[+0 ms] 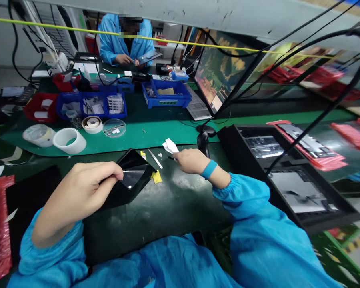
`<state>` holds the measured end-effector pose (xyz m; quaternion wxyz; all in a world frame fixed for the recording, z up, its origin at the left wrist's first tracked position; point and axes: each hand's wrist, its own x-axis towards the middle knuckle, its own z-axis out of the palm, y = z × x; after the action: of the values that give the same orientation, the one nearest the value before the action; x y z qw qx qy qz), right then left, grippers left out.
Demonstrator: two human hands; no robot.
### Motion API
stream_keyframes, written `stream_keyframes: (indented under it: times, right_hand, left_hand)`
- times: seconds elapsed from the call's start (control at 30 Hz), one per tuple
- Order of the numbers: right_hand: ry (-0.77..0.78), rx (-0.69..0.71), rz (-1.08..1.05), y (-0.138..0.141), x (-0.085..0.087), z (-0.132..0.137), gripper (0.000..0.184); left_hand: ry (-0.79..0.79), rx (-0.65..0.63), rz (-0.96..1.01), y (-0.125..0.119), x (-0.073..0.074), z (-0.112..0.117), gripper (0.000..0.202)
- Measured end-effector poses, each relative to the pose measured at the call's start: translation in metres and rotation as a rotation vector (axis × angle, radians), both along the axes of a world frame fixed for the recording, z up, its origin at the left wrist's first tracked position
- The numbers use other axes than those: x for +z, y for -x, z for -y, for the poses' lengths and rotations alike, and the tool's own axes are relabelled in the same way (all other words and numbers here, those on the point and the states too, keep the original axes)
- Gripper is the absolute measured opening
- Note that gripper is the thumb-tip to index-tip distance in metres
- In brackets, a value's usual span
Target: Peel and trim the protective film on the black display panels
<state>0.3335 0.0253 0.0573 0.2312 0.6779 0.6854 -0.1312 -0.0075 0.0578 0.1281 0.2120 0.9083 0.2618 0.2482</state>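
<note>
My left hand (90,184) pinches the near-left edge of a glossy black panel (135,178), which is tilted above the dark mat. Its thumb and forefinger are closed on that edge. To the right, my right hand (192,160) is closed, with a small dark thing (171,158) poking out of the fingertips; its kind is unclear. A folded white wipe or paper (170,146) touches the fingers, and I cannot tell whether it is held. Between the hands lie white tweezers (155,159) and a yellow piece (157,176).
Blue parts bins (91,105), a white tape roll (69,141) and a clear round dish (114,128) stand behind. A black scanner (203,142) and a dark tray with device parts (303,192) are on the right. A co-worker (126,44) sits opposite. A black cable (313,124) arches over the right side.
</note>
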Motion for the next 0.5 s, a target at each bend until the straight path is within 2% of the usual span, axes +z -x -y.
stream_keyframes:
  times: [0.1,0.2,0.4,0.5]
  right_hand:
    - [-0.1,-0.047,-0.037,-0.002,-0.022,0.009,0.052]
    - [-0.159,-0.073,-0.098,-0.004,-0.043,0.011,0.051]
    - [-0.435,-0.277,-0.058,-0.021,-0.072,-0.016,0.035]
    - [-0.51,-0.312,-0.096,-0.027,-0.085,-0.028,0.024]
  left_hand:
    - [0.006,-0.011,0.008,-0.001,0.001,0.0,0.018]
    - [0.012,-0.019,0.011,0.0,0.001,-0.001,0.018]
    - [0.027,-0.013,0.021,0.0,-0.002,-0.002,0.02]
    - [0.027,-0.008,0.02,-0.001,-0.002,-0.002,0.021]
